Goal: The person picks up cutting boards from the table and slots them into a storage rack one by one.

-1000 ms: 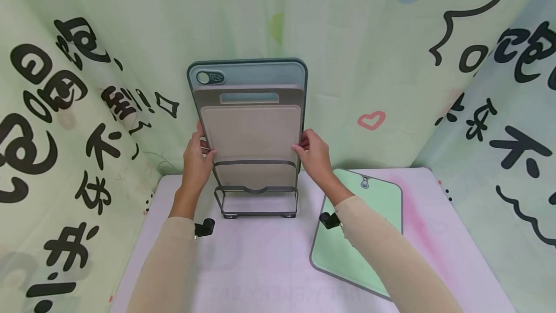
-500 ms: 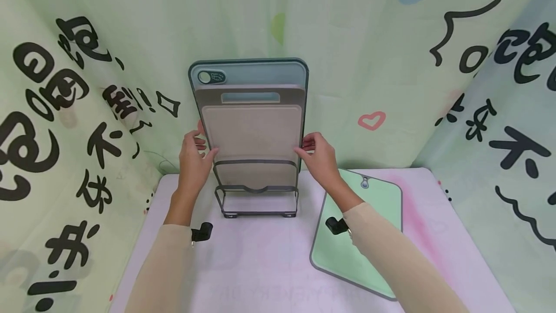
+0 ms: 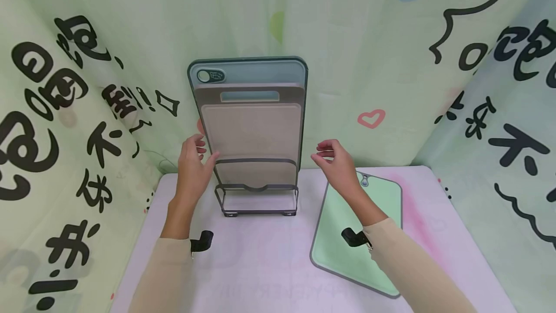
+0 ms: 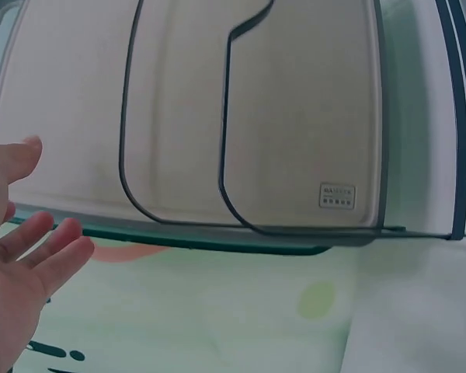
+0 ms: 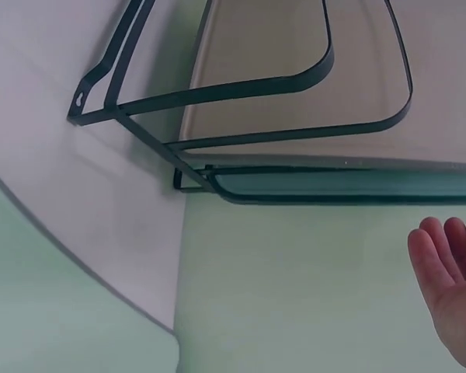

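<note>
A beige cutting board (image 3: 252,132) stands upright in a dark wire rack (image 3: 256,188), in front of a larger blue-grey cutting board (image 3: 260,72) with a dark green rim. My left hand (image 3: 191,165) is at the left edge of the boards, fingers loosely extended and thumb apart; in the left wrist view its fingertips (image 4: 74,241) lie close to the edge, gripping nothing. My right hand (image 3: 338,165) is off to the right of the boards, fingers loosely bent, holding nothing. The right wrist view shows a gap between its fingers (image 5: 443,249) and the board's rim.
A light green cutting board (image 3: 347,235) with a grey edge lies flat on the pale table (image 3: 260,264), partly under my right forearm. Patterned curtains (image 3: 347,62) hang close behind and on both sides.
My right hand has come off the boards and moved right. The left hand's fingers have loosened and drawn slightly away. Boards and rack stay put.
</note>
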